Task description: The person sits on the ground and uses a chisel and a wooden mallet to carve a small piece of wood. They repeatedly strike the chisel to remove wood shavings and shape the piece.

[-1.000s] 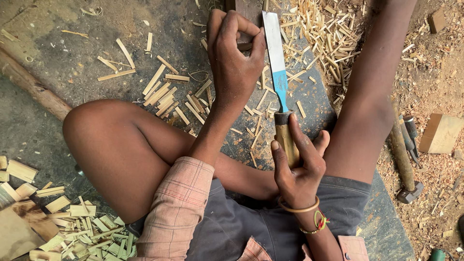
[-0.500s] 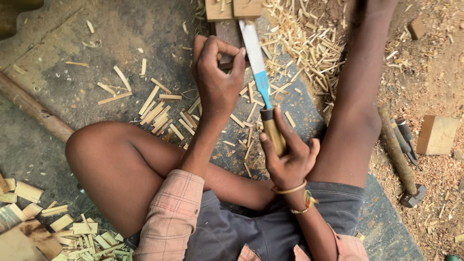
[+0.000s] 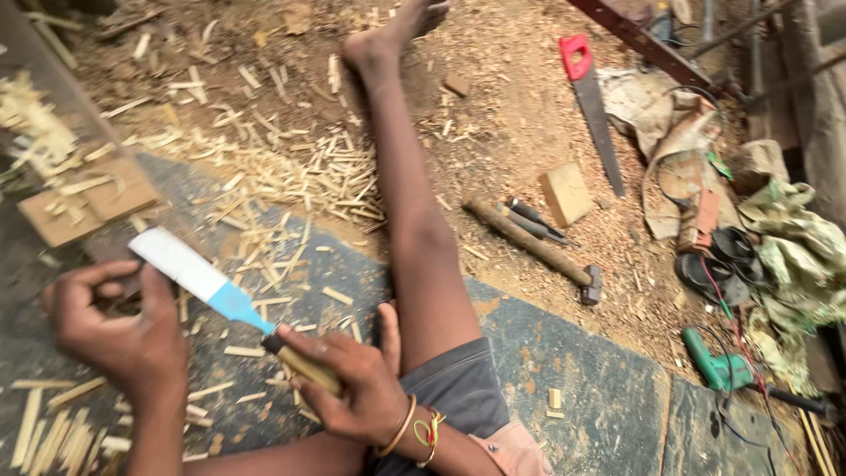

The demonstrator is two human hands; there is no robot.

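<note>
My right hand (image 3: 352, 383) grips the wooden handle of a broad chisel (image 3: 207, 286) with a pale blade and a blue neck. The blade points up and left towards my left hand (image 3: 119, 330). My left hand is curled at the lower left, close to the blade tip; what it holds is blurred. Both hands hover over a dark mat (image 3: 573, 353) strewn with small cut wood sticks (image 3: 53, 436). My right leg (image 3: 414, 220) stretches away across the mat to the sawdust-covered ground.
A hammer (image 3: 533, 247) and two small tools lie right of my leg, beside a wood block (image 3: 566, 194). A red-handled handsaw (image 3: 592, 101), a green power drill (image 3: 718, 366), cloth and cables crowd the right. A flat board (image 3: 84, 207) lies upper left.
The view has swung right and forward, showing the tools on the ground. The chisel now lies slanted to the left instead of pointing straight away; both hands sit lower left in view.
</note>
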